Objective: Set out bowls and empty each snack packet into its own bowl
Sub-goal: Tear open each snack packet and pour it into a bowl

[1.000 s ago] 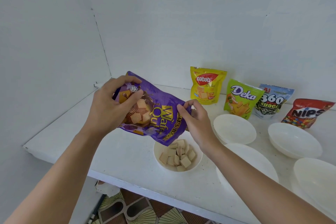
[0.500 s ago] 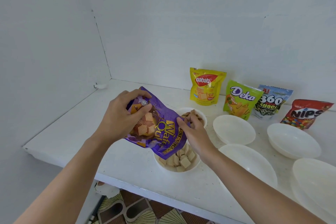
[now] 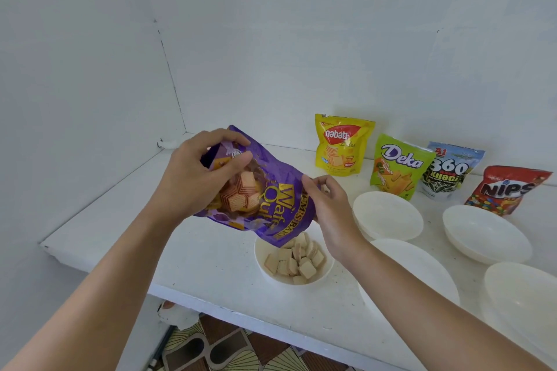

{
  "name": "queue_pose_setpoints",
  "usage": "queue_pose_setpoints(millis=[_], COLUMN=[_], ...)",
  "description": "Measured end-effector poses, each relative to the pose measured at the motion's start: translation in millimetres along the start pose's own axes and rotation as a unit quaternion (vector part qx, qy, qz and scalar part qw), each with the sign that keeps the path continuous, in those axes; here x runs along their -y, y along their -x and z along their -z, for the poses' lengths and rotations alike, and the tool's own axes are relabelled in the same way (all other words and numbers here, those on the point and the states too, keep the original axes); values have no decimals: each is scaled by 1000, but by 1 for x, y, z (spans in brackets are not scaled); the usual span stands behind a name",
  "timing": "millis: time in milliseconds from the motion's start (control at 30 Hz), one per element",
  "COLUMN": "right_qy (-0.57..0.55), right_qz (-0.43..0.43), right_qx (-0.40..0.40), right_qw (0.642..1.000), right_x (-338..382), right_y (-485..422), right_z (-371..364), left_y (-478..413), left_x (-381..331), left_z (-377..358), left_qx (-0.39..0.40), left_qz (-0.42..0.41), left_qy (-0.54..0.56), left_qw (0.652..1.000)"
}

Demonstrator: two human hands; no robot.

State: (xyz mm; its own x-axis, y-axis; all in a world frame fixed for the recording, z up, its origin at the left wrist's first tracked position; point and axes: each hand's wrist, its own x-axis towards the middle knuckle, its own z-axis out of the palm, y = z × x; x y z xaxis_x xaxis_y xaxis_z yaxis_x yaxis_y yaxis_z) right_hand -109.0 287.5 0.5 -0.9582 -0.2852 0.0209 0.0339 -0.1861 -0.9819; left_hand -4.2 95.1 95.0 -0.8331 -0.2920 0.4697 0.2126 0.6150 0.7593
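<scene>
I hold a purple wafer packet (image 3: 271,199) tilted, its lower corner over a small white bowl (image 3: 262,253) that holds several beige wafer cubes (image 3: 297,260). My left hand (image 3: 193,178) grips the packet's upper end. My right hand (image 3: 330,208) pinches its right edge near the opening. Against the back wall stand a yellow Nabati packet (image 3: 342,144), a green Deka packet (image 3: 398,167), a 360 Kuaci packet (image 3: 449,170) and a red Nips packet (image 3: 506,190). White empty bowls sit in front of them: one at centre (image 3: 387,215), one further right (image 3: 485,233), a large one (image 3: 416,268) near my right forearm, another at the right edge (image 3: 521,289).
The white shelf (image 3: 211,265) meets walls at the back and left. Its front edge drops to a patterned floor (image 3: 229,349) below. Bare shelf surface lies to the left of the filled bowl.
The packet dipped low over the bowl half a second ago and now is raised again. Both hands kept their hold on it.
</scene>
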Motion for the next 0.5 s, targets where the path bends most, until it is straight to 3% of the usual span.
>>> queue_pose_setpoints(millis=[267,500], right_qy=[77,68], right_qz=[-96,-44], right_qx=[3,-2], right_qw=[992,997], right_x=[-26,-11], right_y=[0,1], right_z=[4,3], left_y=[11,4], left_x=[16,3], left_z=[-25,-16], left_qx=[-1,-19], left_qz=[-20,-35], left_qy=[-58,-57], left_qw=[998,998])
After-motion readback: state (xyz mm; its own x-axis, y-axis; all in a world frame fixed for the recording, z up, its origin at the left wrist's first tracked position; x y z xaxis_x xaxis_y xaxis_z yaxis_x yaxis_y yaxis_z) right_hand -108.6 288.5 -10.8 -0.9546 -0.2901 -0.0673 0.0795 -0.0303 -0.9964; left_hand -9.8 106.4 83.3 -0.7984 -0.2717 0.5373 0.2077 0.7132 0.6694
